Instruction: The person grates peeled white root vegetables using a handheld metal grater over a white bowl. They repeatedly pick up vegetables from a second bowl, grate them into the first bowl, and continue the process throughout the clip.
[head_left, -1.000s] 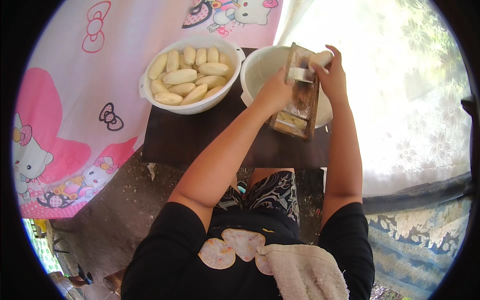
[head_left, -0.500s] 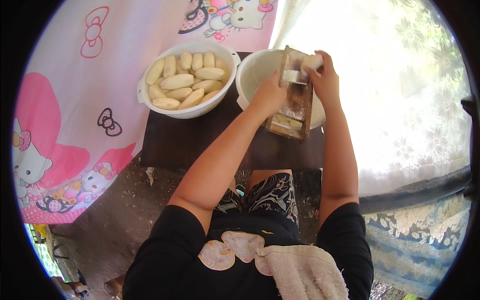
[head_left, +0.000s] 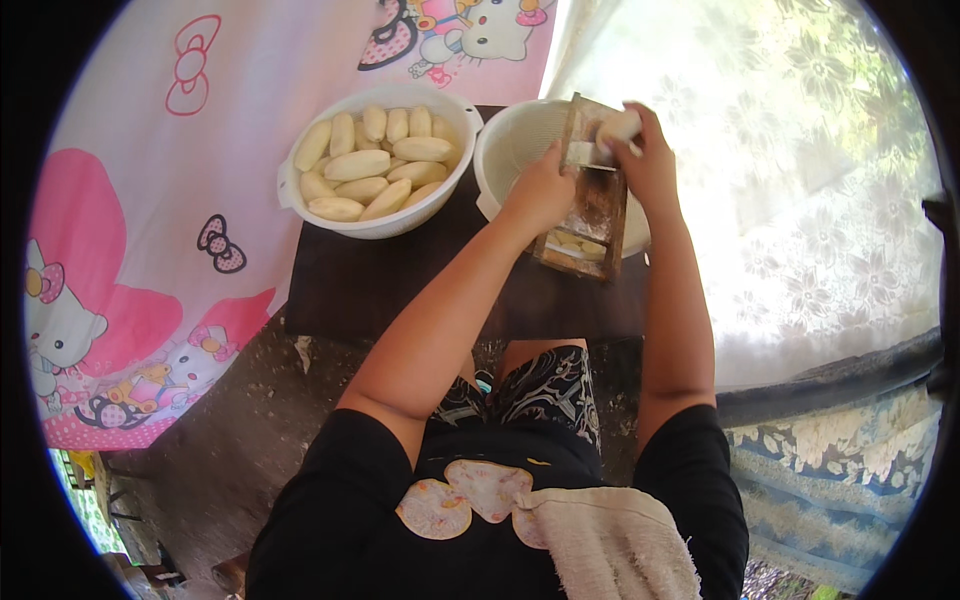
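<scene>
A wooden slicer (head_left: 598, 205) with a metal blade lies tilted across the rim of a white perforated basin (head_left: 508, 140). My left hand (head_left: 542, 190) is closed around the slicer's left edge. In my right hand (head_left: 650, 160) is a peeled banana (head_left: 620, 127), pressed against the slicer's far part by the blade. My fingers hide part of the banana. Pale slices show through the opening at the slicer's near end. To the left stands a white colander (head_left: 385, 229) with several whole peeled bananas (head_left: 358, 165) in it.
Both containers stand on a dark table (head_left: 400, 290) in front of my knees. A pink printed curtain (head_left: 160, 240) hangs on the left, and a sheer white curtain (head_left: 790, 230) on the right. A beige towel (head_left: 620, 540) lies over my lap.
My right hand has shifted the banana very slightly left and nearer on the slicer. The left hand keeps its hold, and the containers stay where they were.
</scene>
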